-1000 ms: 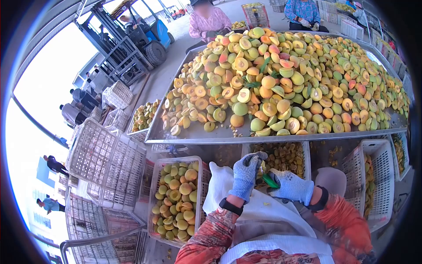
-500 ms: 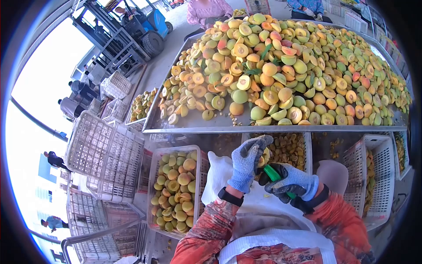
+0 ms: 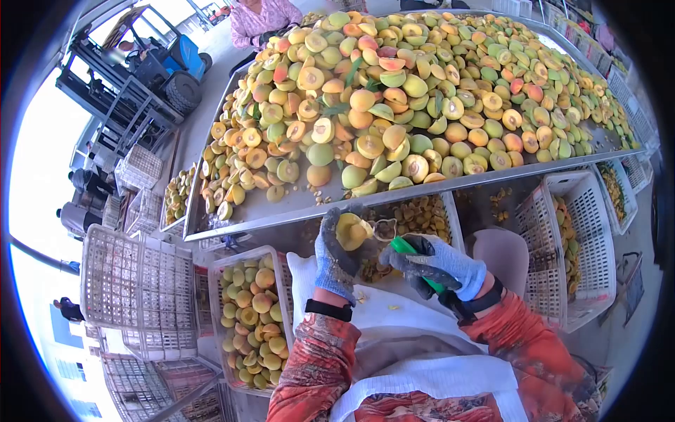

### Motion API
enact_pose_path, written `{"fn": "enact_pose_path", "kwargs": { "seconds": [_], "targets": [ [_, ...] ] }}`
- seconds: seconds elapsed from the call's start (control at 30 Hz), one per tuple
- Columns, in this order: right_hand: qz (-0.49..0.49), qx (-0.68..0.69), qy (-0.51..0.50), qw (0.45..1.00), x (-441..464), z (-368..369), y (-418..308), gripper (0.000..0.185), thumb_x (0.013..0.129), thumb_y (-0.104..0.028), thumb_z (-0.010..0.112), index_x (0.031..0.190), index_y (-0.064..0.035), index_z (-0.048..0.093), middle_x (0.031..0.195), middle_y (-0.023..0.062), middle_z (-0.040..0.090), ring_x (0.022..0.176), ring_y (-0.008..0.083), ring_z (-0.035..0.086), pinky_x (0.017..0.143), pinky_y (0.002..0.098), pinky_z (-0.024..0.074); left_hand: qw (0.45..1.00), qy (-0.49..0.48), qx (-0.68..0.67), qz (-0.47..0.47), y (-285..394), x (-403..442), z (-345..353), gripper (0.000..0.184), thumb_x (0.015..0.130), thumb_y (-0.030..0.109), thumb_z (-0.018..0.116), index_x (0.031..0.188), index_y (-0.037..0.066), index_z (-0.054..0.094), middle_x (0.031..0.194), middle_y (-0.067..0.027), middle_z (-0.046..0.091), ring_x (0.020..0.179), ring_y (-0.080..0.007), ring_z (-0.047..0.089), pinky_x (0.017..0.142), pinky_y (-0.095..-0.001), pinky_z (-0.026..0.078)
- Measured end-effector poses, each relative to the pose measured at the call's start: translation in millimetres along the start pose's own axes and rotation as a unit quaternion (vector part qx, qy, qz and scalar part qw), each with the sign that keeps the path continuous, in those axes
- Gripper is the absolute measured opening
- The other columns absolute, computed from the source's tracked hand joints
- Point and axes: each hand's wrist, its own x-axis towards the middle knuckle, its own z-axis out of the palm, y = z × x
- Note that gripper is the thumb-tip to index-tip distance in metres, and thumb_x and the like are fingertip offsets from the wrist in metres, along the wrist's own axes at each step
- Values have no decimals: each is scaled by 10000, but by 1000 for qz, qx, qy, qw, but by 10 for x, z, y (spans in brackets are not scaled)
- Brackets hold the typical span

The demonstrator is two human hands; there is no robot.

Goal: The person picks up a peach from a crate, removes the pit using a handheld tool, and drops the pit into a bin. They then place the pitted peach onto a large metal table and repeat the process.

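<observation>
My left hand [image 3: 333, 260], in a blue and grey glove, grips a yellow peach half [image 3: 349, 233] with its cut side turned to the right. My right hand [image 3: 444, 267], gloved alike, is closed around a green-handled pitting tool [image 3: 403, 245]. The tool's metal loop [image 3: 384, 228] points left and sits right beside the peach half; whether they touch I cannot tell. Beneath both hands is a crate of yellow fruit scraps [image 3: 424, 216]. Ahead lies a large heap of halved and whole peaches [image 3: 394, 105] on a metal table [image 3: 295, 213].
A crate of peaches [image 3: 251, 316] stands at my left, near stacked white crates [image 3: 140, 285]. At my right is another white crate [image 3: 587, 239] with fruit pieces inside. Beyond the table sit a person in pink [image 3: 264, 21] and, farther left, a blue forklift [image 3: 158, 63].
The view has swung to the right. My hands have moved apart, and the tool's loop now shows between them. The peach half has turned so its cut side is visible.
</observation>
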Motion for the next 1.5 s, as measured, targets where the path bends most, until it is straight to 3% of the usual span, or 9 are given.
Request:
{"fn": "enact_pose_path", "kwargs": {
  "seconds": [0.13,0.3,0.43,0.63,0.7,0.93,1.2,1.33,1.5],
  "targets": [
    [-186,-292,183,920,107,-228,326,382,784,-175,650,1109,-16,524,890,126,613,811,250,604,745,347,471,956,-102,204,183,-203,241,-200,387,880,323,495,1128,27,510,1015,-151,582,918,-314,586,800,-484,509],
    [-214,-566,190,773,150,-64,279,477,744,-156,669,1167,-38,480,994,169,608,831,352,612,708,399,503,973,-10,-192,-128,42,145,17,314,898,183,514,1151,-2,528,1066,-120,584,976,-249,579,836,-383,507],
    [-126,-569,108,805,341,-120,191,501,767,-278,644,1164,-26,473,943,161,621,796,350,617,675,437,494,999,16,27,14,-76,187,15,290,896,143,530,1145,-4,552,1027,-86,600,959,-203,579,801,-350,524],
    [-198,-588,233,749,255,-44,242,508,773,-283,626,1180,-29,459,935,199,601,743,356,615,646,438,487,945,-5,-288,-153,97,168,-127,408,918,315,491,1161,-12,509,988,-144,614,864,-287,624,792,-409,532],
    [-214,-607,224,732,233,97,210,500,770,-269,627,1181,-38,461,903,190,592,710,341,616,622,427,487,994,-28,4,110,12,48,6,462,906,392,468,1140,-6,496,983,-184,610,849,-340,621,773,-432,531],
    [-273,-732,204,590,231,276,338,427,731,-114,583,1134,2,502,833,162,580,608,297,577,542,396,457,931,-46,-351,-93,-72,29,15,368,850,287,514,1056,-16,547,940,-186,622,859,-334,604,796,-426,497],
    [-292,-689,97,657,142,378,520,363,749,-139,619,1066,5,518,814,181,603,627,326,598,544,404,461,898,63,-415,-132,-109,-324,66,262,846,236,525,950,2,581,807,-133,612,689,-278,614,613,-361,528],
    [-25,-313,72,947,86,562,340,365,732,-113,676,1044,-26,508,749,73,552,509,153,533,432,281,437,865,2,-473,-166,-123,-345,-12,236,840,223,556,952,17,585,845,-116,612,698,-259,618,625,-348,539],
    [-12,-88,44,995,203,429,285,425,710,-96,668,1086,-25,483,737,10,545,588,121,558,525,229,471,969,110,-197,102,91,-358,-799,196,843,162,571,963,10,603,884,-80,625,758,-177,610,677,-292,517]
  ]
}}
